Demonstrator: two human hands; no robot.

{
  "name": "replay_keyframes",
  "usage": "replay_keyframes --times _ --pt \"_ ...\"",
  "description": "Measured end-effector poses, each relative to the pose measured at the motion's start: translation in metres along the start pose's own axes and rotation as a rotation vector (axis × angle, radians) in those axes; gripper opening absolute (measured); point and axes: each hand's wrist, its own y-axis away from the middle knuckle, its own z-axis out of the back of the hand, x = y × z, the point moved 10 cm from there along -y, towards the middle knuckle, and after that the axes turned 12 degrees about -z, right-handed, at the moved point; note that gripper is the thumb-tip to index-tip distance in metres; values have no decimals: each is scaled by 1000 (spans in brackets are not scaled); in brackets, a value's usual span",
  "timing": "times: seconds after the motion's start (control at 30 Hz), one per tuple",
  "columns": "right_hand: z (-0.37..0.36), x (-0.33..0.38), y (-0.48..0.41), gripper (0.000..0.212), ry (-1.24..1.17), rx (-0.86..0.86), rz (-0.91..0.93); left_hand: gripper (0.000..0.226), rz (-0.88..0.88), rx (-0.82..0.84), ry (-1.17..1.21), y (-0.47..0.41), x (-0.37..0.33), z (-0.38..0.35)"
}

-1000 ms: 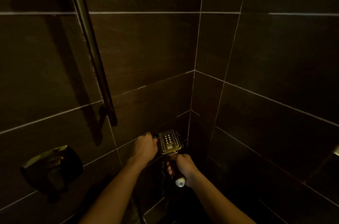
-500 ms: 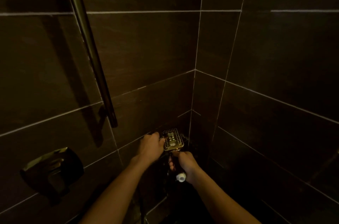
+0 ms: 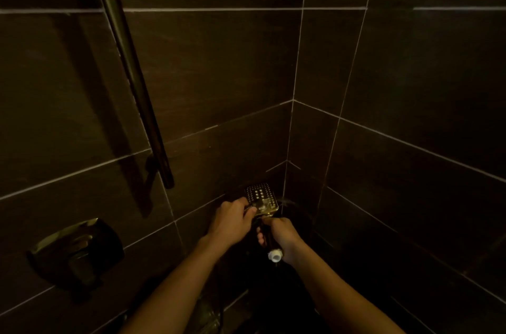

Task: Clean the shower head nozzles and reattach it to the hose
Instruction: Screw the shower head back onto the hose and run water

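The square shower head [image 3: 260, 194] is low in the tiled corner, its dotted nozzle face turned up toward me. My right hand [image 3: 282, 235] grips its dark handle, and the white threaded end [image 3: 274, 255] sticks out below my fist with no hose on it. My left hand [image 3: 232, 221] is at the lower left of the nozzle face. Its fingers are curled around a small thin tool [image 3: 251, 207] that touches the nozzles. In the dim light I cannot make out what the tool is.
A dark slide bar [image 3: 131, 73] runs down the left wall and ends just above my left hand. A metal valve handle [image 3: 74, 249] sits on the wall at lower left. Dark tiled walls meet in a corner [image 3: 293, 103] close behind the shower head.
My left hand has moved right, from beside the shower head onto its nozzle face. My right hand keeps its grip on the handle.
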Motion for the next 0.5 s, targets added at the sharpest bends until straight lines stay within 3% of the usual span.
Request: replay_keyframes --times 0.5 --pt "8 3 -2 22 -31 -9 9 20 -29 20 -6 7 -2 -9"
